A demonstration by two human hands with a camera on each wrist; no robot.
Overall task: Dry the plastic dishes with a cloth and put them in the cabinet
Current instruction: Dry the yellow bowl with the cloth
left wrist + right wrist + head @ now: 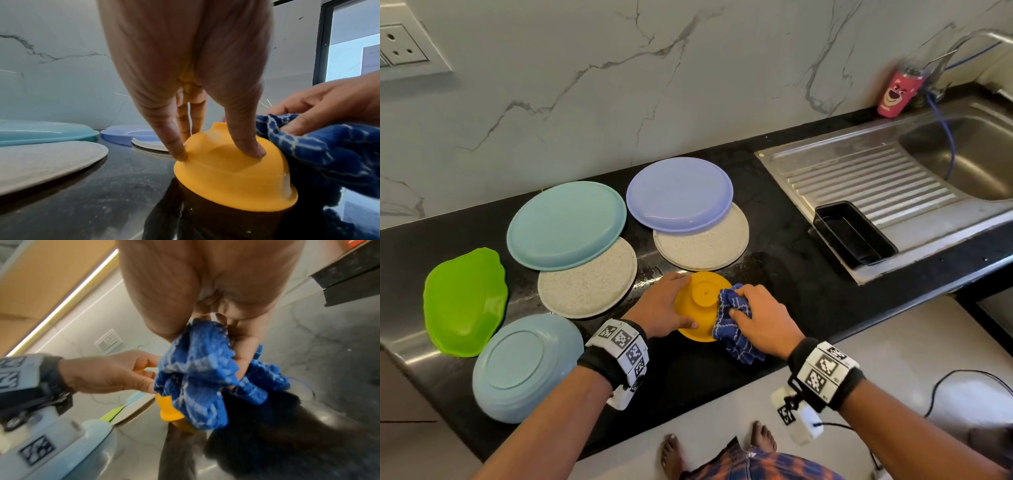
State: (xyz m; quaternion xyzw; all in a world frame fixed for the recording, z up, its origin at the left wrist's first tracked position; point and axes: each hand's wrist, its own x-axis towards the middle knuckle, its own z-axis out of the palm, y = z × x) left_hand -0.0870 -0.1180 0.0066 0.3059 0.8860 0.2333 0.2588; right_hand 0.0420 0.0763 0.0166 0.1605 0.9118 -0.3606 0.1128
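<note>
An orange plastic bowl [698, 305] sits upside down on the black counter [784, 274], tilted up on its rim [232, 178]. My left hand [664, 305] grips its left side, thumb and fingers spread around the dome [218, 146]. My right hand [760, 315] holds a bunched blue checked cloth [736, 325] and presses it against the bowl's right side [195, 378]. Part of the orange bowl [168, 408] shows under the cloth in the right wrist view.
Several plates lie upside down to the left and behind: teal [566, 224], lilac [679, 193], two speckled beige [589, 277], pale blue [527, 366], and a green dish [465, 301]. A black tray [854, 234] rests on the sink drainer [876, 178]. A pink cup [895, 92] stands behind.
</note>
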